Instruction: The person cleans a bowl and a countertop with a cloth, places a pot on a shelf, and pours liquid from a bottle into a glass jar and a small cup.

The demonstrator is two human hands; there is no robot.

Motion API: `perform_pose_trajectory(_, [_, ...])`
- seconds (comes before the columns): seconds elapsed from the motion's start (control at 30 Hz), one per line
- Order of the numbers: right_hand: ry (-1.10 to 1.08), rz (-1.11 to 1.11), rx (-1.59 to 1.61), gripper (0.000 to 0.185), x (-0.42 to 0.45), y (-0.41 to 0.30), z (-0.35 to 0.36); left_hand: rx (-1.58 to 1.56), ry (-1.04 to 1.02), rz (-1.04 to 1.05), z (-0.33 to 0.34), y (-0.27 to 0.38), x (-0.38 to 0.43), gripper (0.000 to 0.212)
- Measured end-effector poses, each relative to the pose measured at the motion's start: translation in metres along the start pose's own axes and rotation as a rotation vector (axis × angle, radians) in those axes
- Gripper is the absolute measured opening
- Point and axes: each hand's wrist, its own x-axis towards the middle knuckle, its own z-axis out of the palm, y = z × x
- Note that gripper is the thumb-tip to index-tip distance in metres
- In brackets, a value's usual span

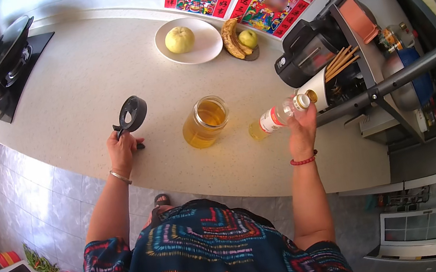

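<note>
My left hand [122, 152] grips the handle of a black funnel-like tool [137, 114], whose round rim with a hole in its middle is held above the worktop. My right hand [302, 128] is around the upper part of a clear plastic bottle [271, 120] with a label and yellow liquid low inside. I cannot tell whether the bottle's base touches the counter. Beside the bottle's white neck is a gold-coloured round piece [312, 96], partly hidden. Between my hands stands an uncapped glass jar [203, 127] of yellow liquid, touched by neither hand.
A white plate [207, 45] with a yellow-green fruit [180, 40] lies at the back, near bananas [233, 40]. Right of the bottle stand a chopstick holder [313, 87], a black blender jug [308, 56] and a metal rack [413, 64]. A gas hob [14, 79] with pans sits far left.
</note>
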Motion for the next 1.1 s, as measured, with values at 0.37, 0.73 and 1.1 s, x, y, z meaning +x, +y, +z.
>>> perform_pose_trajectory(0.37, [0.139,-0.019,-0.091,0.066,0.008,-0.020,0.019,0.006,0.011,-0.008,0.002,0.002,-0.001,0.028])
perform_pose_trajectory(0.73, [0.145,0.059,0.037,0.066,0.016,-0.017,0.008,-0.046,0.049,-0.027,0.008,0.007,-0.007,0.025])
perform_pose_trajectory(1.1, [0.106,-0.017,0.008,0.062,0.017,-0.015,0.011,0.074,-0.305,0.143,0.090,0.058,-0.058,0.022])
